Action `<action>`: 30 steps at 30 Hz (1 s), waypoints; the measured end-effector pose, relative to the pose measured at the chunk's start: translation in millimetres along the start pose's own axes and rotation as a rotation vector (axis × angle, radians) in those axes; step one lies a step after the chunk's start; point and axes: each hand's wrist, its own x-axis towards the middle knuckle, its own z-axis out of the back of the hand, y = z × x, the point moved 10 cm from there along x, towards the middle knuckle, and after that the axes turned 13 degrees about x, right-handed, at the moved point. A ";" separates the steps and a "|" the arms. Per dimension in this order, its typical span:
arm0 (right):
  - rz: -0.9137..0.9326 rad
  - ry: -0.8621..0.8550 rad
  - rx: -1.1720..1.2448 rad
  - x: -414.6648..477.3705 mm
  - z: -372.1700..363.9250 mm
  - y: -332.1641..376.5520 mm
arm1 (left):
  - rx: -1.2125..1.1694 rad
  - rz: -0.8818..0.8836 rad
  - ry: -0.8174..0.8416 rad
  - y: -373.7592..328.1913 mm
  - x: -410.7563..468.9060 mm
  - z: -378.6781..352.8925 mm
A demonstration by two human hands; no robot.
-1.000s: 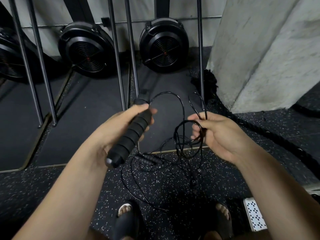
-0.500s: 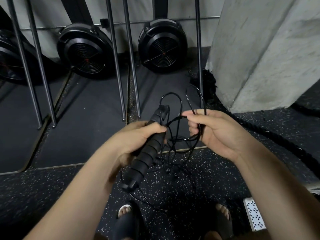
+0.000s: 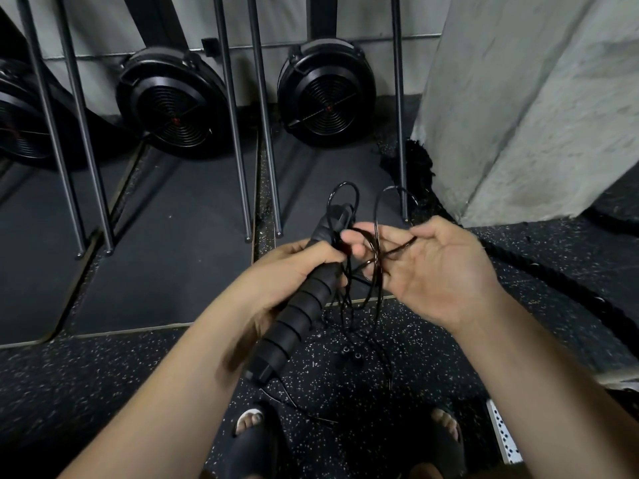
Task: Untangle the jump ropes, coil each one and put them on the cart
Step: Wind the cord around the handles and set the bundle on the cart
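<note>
The jump rope handle (image 3: 297, 305) is matt black, ribbed and foam-like. Its thin cord (image 3: 380, 288) is glossy black, plastic-coated by its shine. The floor (image 3: 103, 392) is rough black rubber flecked white, and the mats (image 3: 166, 254) are smooth and matt. The upright rods (image 3: 235, 150) are smooth grey metal, the pillar (image 3: 536, 115) coarse pale concrete, the fan housings (image 3: 325, 91) semi-gloss black plastic.

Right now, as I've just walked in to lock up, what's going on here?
A person is sorting out a tangled black jump rope. The left hand grips its ribbed grip; the right hand holds loops of the thin cord across its fingers. The rest hangs tangled toward the speckled floor. Nothing is coiled yet.
</note>
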 end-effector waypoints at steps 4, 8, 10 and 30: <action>-0.002 -0.057 0.206 -0.9 9.3 -5.4 | 0.003 -0.002 -0.064 -0.6 -0.9 17.2; 0.018 -0.149 0.260 -2.2 17.1 -5.8 | 0.040 -0.053 -0.120 -7.0 -0.3 43.9; 0.048 -0.182 0.282 -5.0 19.8 -1.4 | 0.044 -0.070 -0.150 -8.0 0.2 57.5; -0.057 -0.194 -0.190 -0.8 22.8 -2.9 | -0.028 -0.104 -0.111 -8.3 4.1 50.6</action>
